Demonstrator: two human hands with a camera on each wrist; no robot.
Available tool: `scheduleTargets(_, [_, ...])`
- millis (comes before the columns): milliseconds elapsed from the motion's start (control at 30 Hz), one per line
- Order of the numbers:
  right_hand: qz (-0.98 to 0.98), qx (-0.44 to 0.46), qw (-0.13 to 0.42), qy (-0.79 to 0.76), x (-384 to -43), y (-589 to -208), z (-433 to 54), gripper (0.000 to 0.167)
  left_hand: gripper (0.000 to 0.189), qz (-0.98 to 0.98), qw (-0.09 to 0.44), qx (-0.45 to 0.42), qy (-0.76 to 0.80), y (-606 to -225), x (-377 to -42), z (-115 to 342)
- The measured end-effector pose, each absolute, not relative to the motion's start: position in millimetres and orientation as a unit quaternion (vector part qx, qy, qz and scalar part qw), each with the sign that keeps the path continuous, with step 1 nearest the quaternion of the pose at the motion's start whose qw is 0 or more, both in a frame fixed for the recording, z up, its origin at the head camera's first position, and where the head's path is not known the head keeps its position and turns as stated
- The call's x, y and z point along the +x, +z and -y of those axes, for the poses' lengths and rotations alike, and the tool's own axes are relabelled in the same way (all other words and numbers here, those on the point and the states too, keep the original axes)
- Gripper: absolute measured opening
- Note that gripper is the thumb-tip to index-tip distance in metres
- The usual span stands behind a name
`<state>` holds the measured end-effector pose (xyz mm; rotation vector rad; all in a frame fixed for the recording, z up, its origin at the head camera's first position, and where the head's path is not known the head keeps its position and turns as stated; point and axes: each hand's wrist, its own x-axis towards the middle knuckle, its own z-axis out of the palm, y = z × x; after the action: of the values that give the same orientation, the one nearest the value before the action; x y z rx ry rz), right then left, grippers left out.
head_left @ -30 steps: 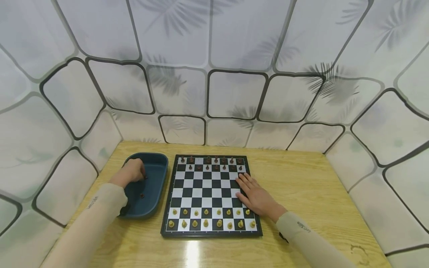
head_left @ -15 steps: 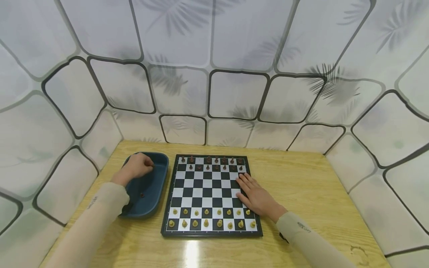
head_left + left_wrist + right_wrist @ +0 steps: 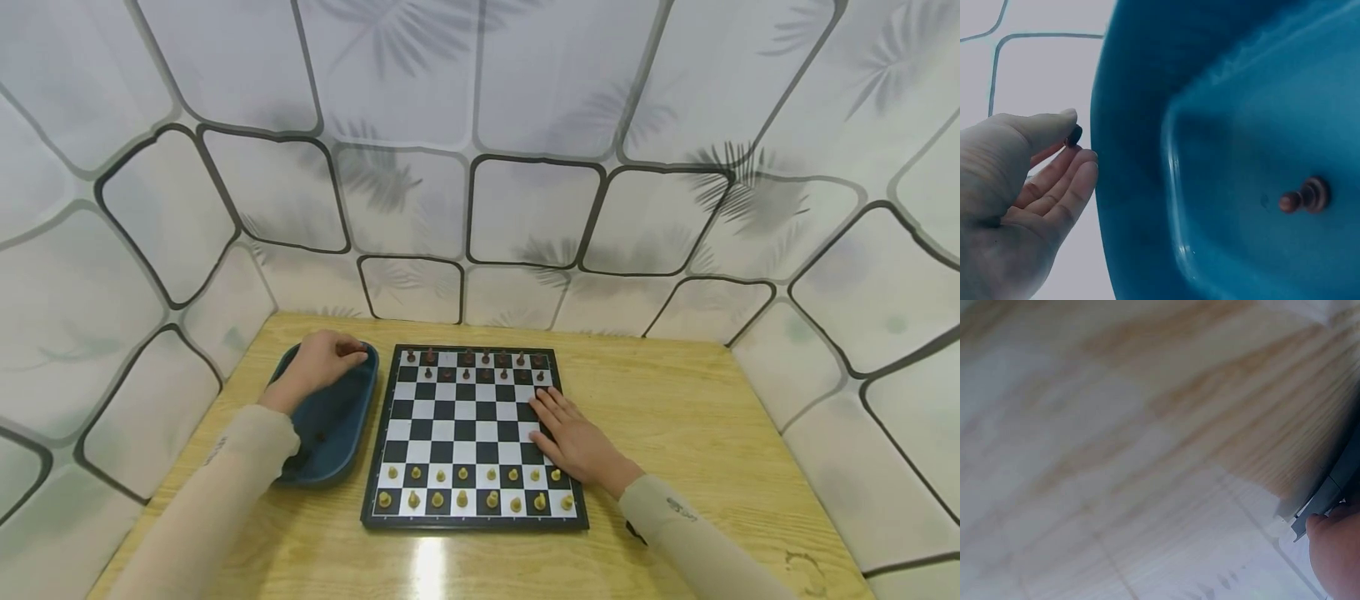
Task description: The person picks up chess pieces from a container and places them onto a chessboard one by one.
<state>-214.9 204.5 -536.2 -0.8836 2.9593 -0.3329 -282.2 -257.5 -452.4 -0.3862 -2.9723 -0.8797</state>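
Note:
My left hand (image 3: 318, 365) is raised over the far part of a blue plastic bin (image 3: 347, 412). In the left wrist view, its thumb and fingers pinch a small dark red chess piece (image 3: 1074, 135), whose kind is mostly hidden. A dark red pawn (image 3: 1307, 195) lies on its side in the bin. To the right of the bin is a black-and-white chessboard (image 3: 453, 408). Dark red chess pieces (image 3: 485, 357) stand in two rows at its far end, and yellow chess pieces (image 3: 462, 498) fill two rows at the near end. My right hand (image 3: 577, 439) rests flat on the board's right edge, fingers extended.
Everything stands on a light wooden table (image 3: 675, 417). A patterned curtain (image 3: 532, 212) hangs behind it and along both sides. The bin's raised rim stands a short gap left of the board.
My left hand has risen from inside the bin and moved right and away, toward its far right corner, with the chess piece in its fingers. My right hand has stayed in place.

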Motion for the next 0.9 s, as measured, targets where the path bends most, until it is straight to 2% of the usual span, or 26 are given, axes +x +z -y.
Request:
scheduleTargets(333, [-0.953,-0.283,0.017,-0.110,-215,-535,-205,0.067,0.029,0.943,0.012,-0.117,-0.313,-442,-285,236])
scheduleTargets(900, [-0.955,-0.278,0.022,-0.102,-215,-536,-205,0.067,0.023,0.930,0.010,-0.163,-0.329,-438,-301,182])
